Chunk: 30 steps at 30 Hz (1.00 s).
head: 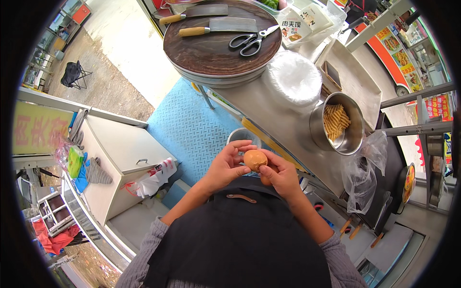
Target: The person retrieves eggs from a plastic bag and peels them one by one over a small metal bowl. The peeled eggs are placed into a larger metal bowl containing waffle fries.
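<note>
A brown egg (255, 158) with cracked shell on its near side is held between both hands, in front of my apron (237, 230). The fingers and thumb of my left hand (225, 163) grip its left side. My right hand (284, 174) has its thumb against the cracked patch. Another brown, rounded thing (265, 180), seemingly a second egg, shows under the right thumb, partly hidden by the fingers. Just beyond the hands, lower down, is a round bowl (242, 134), whose contents I cannot make out.
A steel counter (248, 99) runs along the right. It carries a round wooden board (201, 50) with two cleavers (232, 25) and scissors (252, 39), a plastic-covered round stack (293, 77), and a steel pot (318, 126) of waffle-cut fries (335, 120). A white cabinet (126, 144) stands left.
</note>
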{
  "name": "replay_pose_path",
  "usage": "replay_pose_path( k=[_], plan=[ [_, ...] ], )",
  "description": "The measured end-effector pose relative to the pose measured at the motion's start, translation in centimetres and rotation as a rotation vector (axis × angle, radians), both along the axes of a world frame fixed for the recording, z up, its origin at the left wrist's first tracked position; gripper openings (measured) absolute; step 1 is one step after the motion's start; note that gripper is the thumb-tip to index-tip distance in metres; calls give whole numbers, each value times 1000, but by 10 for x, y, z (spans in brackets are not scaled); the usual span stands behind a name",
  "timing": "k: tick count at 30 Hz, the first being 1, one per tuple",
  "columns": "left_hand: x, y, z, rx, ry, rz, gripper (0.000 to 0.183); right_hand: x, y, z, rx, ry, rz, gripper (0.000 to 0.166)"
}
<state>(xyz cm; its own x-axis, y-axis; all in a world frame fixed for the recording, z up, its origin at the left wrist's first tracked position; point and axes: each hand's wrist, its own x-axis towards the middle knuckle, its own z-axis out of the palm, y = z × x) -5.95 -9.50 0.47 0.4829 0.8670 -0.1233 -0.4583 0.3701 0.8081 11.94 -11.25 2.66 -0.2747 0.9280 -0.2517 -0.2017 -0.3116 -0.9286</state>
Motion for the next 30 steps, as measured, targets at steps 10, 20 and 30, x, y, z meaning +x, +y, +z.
replay_pose_path(
  k=[10, 20, 30],
  plan=[
    [3, -8, -10, -59, 142, 93, 48, -9, -6, -2, 137, -287, -89, 41],
    [-4, 0, -5, 272, 607, -105, 50, -2, -6, -20, 75, -327, 1, 31],
    [7, -11, -41, -48, 183, -28, 47, -6, 5, -41, 225, -645, -105, 16]
  ],
)
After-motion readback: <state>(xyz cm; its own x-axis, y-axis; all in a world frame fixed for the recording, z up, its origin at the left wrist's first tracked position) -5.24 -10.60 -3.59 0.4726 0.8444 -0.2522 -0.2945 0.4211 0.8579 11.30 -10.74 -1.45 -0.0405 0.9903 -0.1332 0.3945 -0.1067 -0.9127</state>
